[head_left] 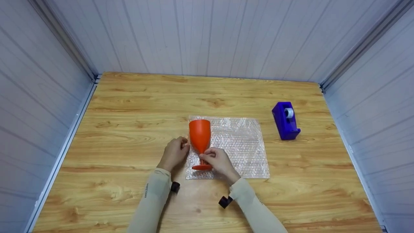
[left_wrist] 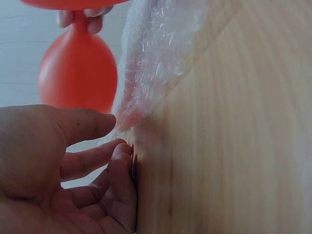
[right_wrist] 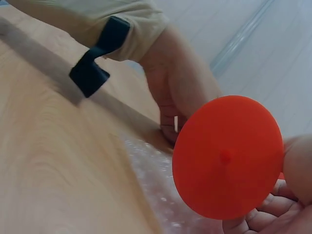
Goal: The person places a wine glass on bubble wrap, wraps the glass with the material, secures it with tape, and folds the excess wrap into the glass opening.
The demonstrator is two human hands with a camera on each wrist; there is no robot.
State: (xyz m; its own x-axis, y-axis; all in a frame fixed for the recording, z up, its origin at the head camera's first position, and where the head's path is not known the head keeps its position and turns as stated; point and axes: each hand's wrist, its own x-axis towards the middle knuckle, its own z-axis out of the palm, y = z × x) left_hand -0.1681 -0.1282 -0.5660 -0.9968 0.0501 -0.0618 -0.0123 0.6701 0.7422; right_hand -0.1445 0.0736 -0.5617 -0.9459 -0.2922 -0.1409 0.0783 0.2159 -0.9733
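"Goblet (head_left: 200, 134) first: where is it, and how to handle it well?"

"Over the left part of the bubble wrap (head_left: 237, 145); I can't tell whether it rests there. I'd use a light, steady pinch, with the goblet wholly inside the wrap's edges."

"And the hands?"

"The right hand (head_left: 221, 161) is clamped on the stem (left_wrist: 80, 23). The left hand (head_left: 174, 151) sits just by the wrap's left edge, thumb (left_wrist: 90, 124) and forefinger (left_wrist: 92, 160) parted, apparently gripping nothing."

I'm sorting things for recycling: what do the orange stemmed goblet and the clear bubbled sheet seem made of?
The orange stemmed goblet looks like smooth, satin plastic: even colour, soft sheen; painted metal stays possible. The clear bubbled sheet is likely glossy plastic film: see-through, with glinting bumps.
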